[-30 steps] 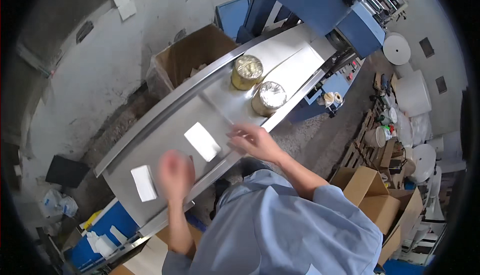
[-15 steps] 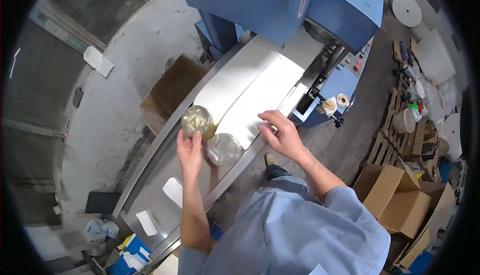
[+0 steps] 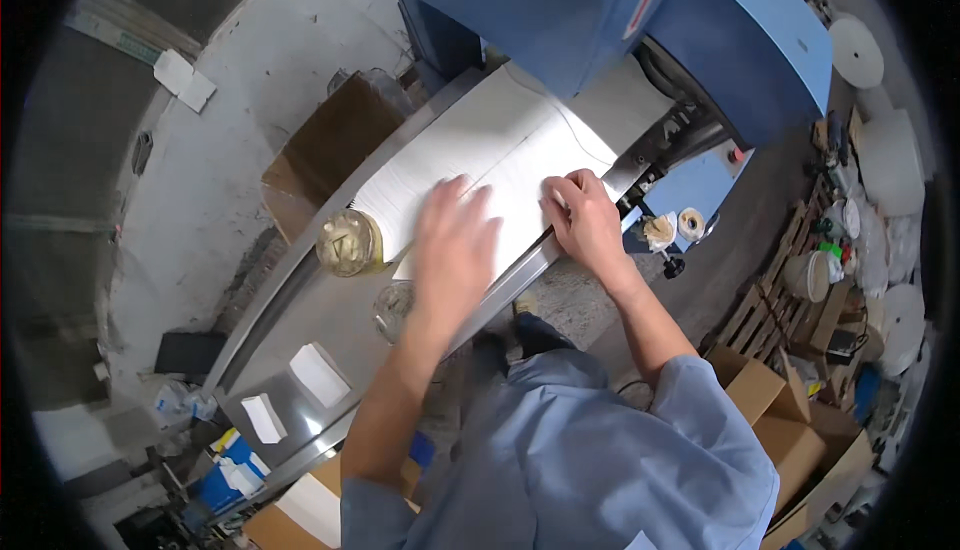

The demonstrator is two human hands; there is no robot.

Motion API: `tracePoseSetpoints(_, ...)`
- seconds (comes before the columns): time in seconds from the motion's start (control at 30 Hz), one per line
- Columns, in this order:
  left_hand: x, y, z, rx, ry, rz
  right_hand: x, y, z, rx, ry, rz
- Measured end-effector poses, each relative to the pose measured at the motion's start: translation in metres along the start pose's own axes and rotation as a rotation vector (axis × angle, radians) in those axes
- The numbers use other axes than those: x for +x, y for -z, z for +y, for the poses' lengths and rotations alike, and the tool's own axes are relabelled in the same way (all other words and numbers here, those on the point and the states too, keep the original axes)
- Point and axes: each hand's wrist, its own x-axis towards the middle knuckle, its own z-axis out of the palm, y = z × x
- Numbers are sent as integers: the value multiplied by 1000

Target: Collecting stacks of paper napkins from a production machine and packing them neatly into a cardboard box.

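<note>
Workshop with a long metal table (image 3: 300, 320) slanting from near left to far right, beneath a blue machine (image 3: 740, 40) at the far end. On the table, before the machine, white paper (image 3: 425, 160) in two long rows, side by side. Over the right row, left hand (image 3: 452, 255), motion-blurred, fingers spread apart; contact impossible to tell. At the right edge of the same row, right hand (image 3: 588, 218), fingers curled and close together; any pinch on the sheets impossible to tell. At the near left end of the paper, a yellowish round container (image 3: 348, 242) and a greyish round container (image 3: 392, 312), the latter beside the left forearm. Nearer left, two small white stacks (image 3: 320, 375), apart. Left of the table, an open cardboard box (image 3: 335, 155); far to the right, a wooden pallet (image 3: 755, 295).
</note>
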Motion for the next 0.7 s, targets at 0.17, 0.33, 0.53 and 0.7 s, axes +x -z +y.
tracePoseSetpoints(0.17, 30, -62, 9, 58, -94, -72, -2, -3, 6, -22, 59, -53)
tracePoseSetpoints(0.33, 26, -70, 13, 52, -66, -186, -6, 3, 11, -36, 67, -99)
tracePoseSetpoints(0.53, 18, -69, 17, 39, 24, -332, -13, 3, 13, -38, 73, -151)
tracePoseSetpoints(0.7, 3, -79, 30, -44, 127, -376, -12, 2, 7, -36, 33, -157)
